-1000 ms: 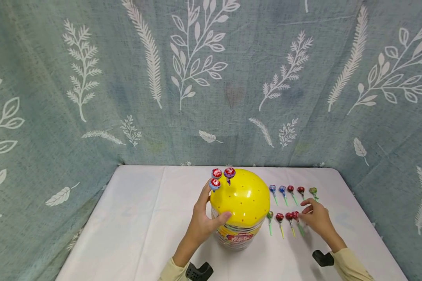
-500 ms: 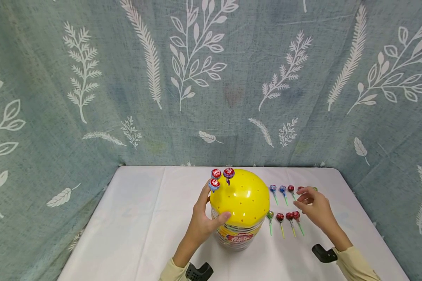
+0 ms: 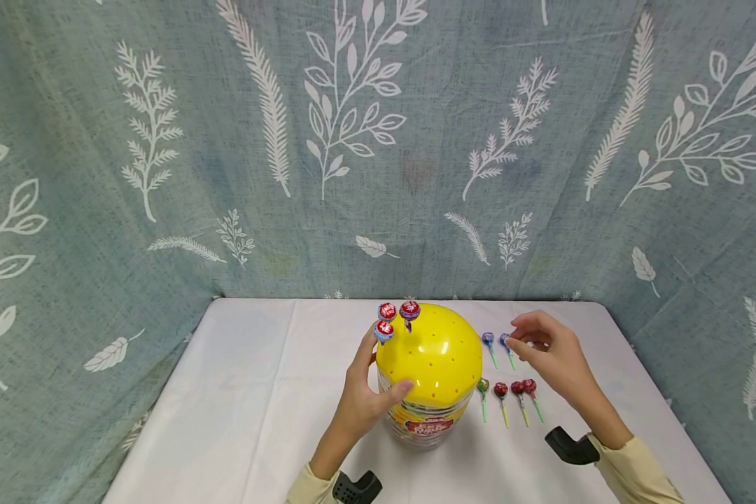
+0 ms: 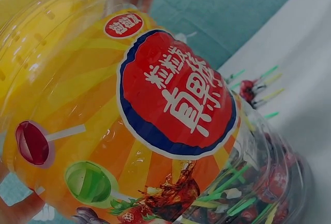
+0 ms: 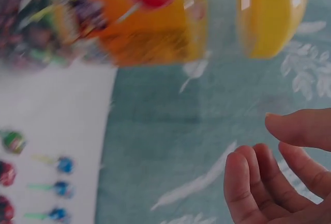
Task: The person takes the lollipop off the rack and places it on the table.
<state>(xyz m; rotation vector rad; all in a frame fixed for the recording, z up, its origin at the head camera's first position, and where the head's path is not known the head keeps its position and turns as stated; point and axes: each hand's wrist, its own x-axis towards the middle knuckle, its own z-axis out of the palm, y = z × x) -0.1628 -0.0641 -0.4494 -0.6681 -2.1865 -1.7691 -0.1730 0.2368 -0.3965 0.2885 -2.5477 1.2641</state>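
My left hand [image 3: 367, 400] grips a large clear candy jar [image 3: 425, 425] with a domed yellow lid [image 3: 441, 360] pierced by small holes. Its thumb lies across the lid's front edge. Several wrapped lollipops fill the jar's base [image 4: 269, 182] in the left wrist view. Three red-topped lollipops [image 3: 410, 310] stand in the lid's far left part. My right hand [image 3: 557, 357] hovers over the back row of lollipops, beside a blue lollipop [image 3: 506, 340]. In the right wrist view the right hand's thumb and fingers are apart, holding nothing; the hand hides part of that row.
Another blue lollipop [image 3: 488, 339] lies between jar and right hand. A front row holds a green lollipop [image 3: 483, 386] and red ones, including a red lollipop [image 3: 500, 390]. The white-covered table [image 3: 239, 392] meets a leaf-patterned grey-green curtain [image 3: 378, 175] behind.
My right hand has moved left and farther back, from the right end of the lollipops to near the blue ones. The left hand and jar have barely moved.
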